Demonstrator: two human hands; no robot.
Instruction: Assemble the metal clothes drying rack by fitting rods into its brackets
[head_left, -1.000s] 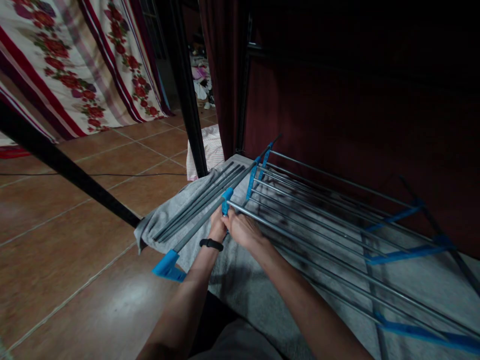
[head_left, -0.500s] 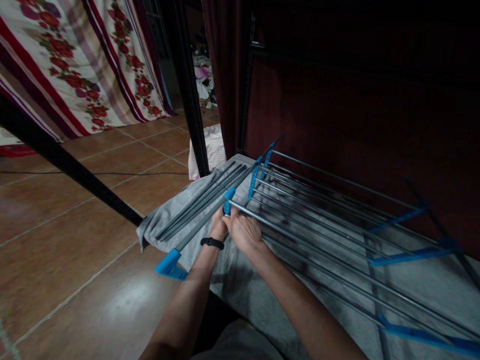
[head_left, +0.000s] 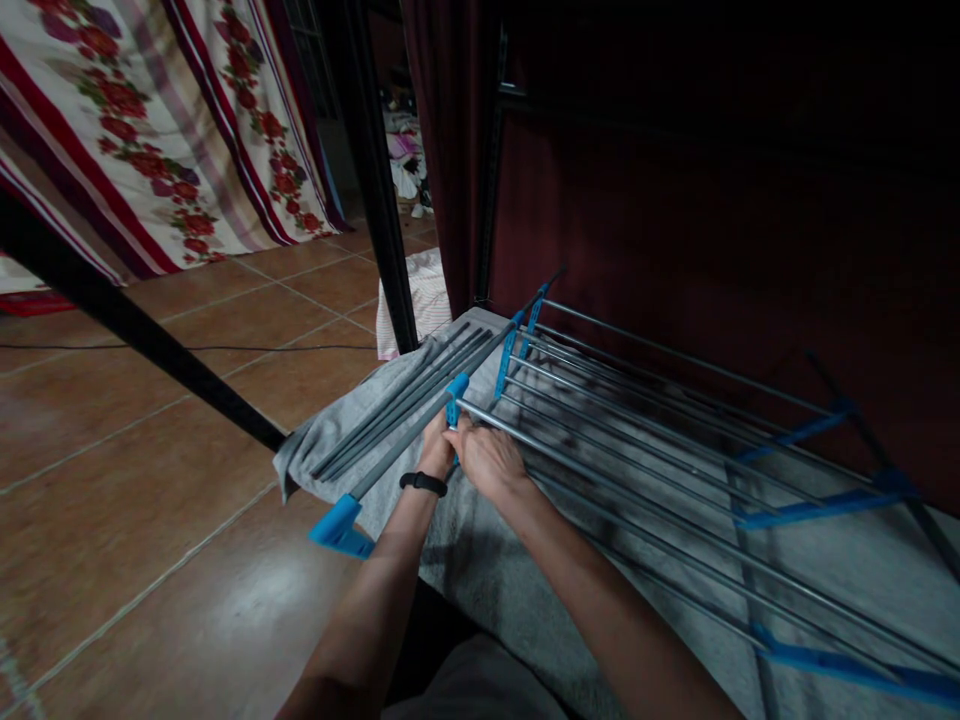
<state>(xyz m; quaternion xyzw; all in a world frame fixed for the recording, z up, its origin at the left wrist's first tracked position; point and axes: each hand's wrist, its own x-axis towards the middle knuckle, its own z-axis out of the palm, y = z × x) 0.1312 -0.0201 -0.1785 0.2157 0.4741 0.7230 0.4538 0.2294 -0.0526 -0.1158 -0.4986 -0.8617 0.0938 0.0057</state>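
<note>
A drying rack of grey tubes, metal rods (head_left: 637,465) and blue plastic connectors lies across a grey blanket (head_left: 547,600). My left hand (head_left: 435,448), with a black band at the wrist, is closed around the lower part of a blue connector (head_left: 457,388) on the nearest grey tube (head_left: 401,447). Close against it, my right hand (head_left: 489,458) is closed at the same connector, its fingers curled round the end of a metal rod. The fingers hide most of the joint. A blue corner foot (head_left: 341,525) caps the tube's near end.
Several loose grey tubes (head_left: 397,405) lie on the blanket at the left. More blue connectors (head_left: 825,512) hold the rods at the right. Black frame posts (head_left: 386,200) stand around, with a tiled floor (head_left: 187,430), a dark cable and a floral curtain (head_left: 135,130) beyond.
Both hands stay at the connector, with only a very slight shift of the right hand and the rack. Nothing has been let go.
</note>
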